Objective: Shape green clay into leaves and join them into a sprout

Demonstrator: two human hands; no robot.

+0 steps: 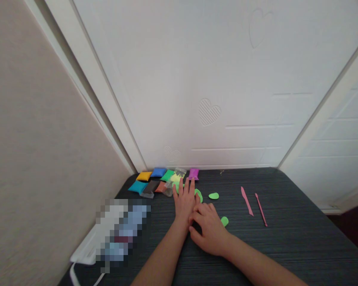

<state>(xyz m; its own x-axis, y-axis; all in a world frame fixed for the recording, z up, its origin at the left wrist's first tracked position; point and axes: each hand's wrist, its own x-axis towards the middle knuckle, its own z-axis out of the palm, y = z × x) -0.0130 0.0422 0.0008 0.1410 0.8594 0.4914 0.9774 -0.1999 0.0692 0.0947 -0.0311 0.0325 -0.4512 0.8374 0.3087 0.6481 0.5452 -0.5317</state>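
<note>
My left hand (pixel 185 201) lies palm down with its fingers spread, over a light green clay piece (pixel 199 194) whose curved edge shows beside the fingers. What is under the palm is hidden. Close against its wrist side is my right hand (pixel 208 230), fingers loosely bent and the thumb apart from the index finger; nothing shows between them. A small flat green oval (pixel 214 196) rests to the right of the left hand. Another green piece (pixel 224 221) sits just beyond the right hand, partly covered by it.
Several colored clay packets stand along the back left, among them a yellow one (pixel 144 176), a teal one (pixel 137 186) and a purple one (pixel 193 173). A pink plastic knife (pixel 247 201) and a thin pink stick tool (pixel 261 209) lie right. A white power strip (pixel 85 250) with cords and a blurred item occupy the left edge.
</note>
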